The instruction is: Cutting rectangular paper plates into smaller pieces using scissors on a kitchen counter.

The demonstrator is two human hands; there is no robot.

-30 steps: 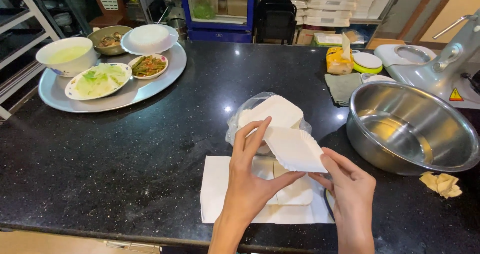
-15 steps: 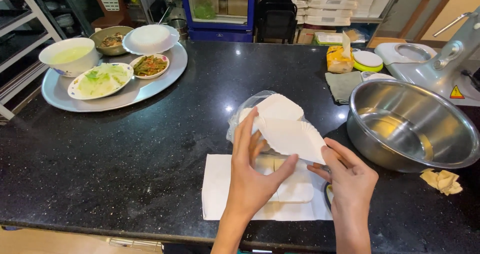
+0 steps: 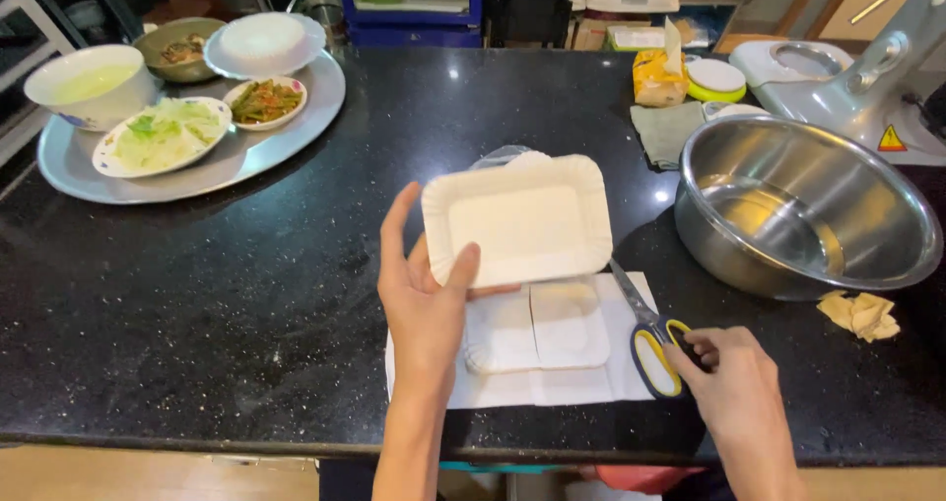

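At the counter's (image 3: 197,294) near edge, the right hand (image 3: 734,398) closes its fingers on the handles of the scissors (image 3: 645,338), which lie flat with blades shut, pointing up and away, their tip under the tray's rim. The wrist sits low, knuckles up, forearm coming in from the bottom right. Lifting the scissors cleanly would call for seating the fingers fully in the loops first. Just left, a cut tray (image 3: 537,329) rests on white paper (image 3: 512,388). Above it the left hand (image 3: 424,289) holds a paper tray (image 3: 517,217) upright off the counter, thumb pressed on its inner face, fingers spread behind; a firm pinch near the rim should keep it steady. Farther back stand a steel bowl (image 3: 803,205) at right, a crumpled wrapper (image 3: 862,314) beside it, and a platter (image 3: 187,166) of dishes at far left.
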